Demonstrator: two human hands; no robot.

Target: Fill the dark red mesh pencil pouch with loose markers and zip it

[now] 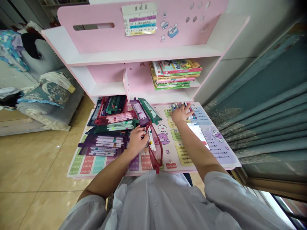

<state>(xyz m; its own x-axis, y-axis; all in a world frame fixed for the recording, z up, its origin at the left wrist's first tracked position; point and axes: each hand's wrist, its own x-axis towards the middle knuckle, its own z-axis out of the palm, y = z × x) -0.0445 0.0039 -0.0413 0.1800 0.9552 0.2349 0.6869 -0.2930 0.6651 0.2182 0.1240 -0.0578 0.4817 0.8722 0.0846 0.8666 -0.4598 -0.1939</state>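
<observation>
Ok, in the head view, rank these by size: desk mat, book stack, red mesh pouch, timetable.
1. Desk mat
2. Book stack
3. Red mesh pouch and timetable look alike; nearness to the camera makes it unsure, so unranked.

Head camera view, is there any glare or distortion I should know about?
In the head view, the wide-angle lens makes the pink shelf unit splay and lean, the window at lower right blows out to white, the top right corner falls dark, and the phone screen glows nearly white.
</observation>
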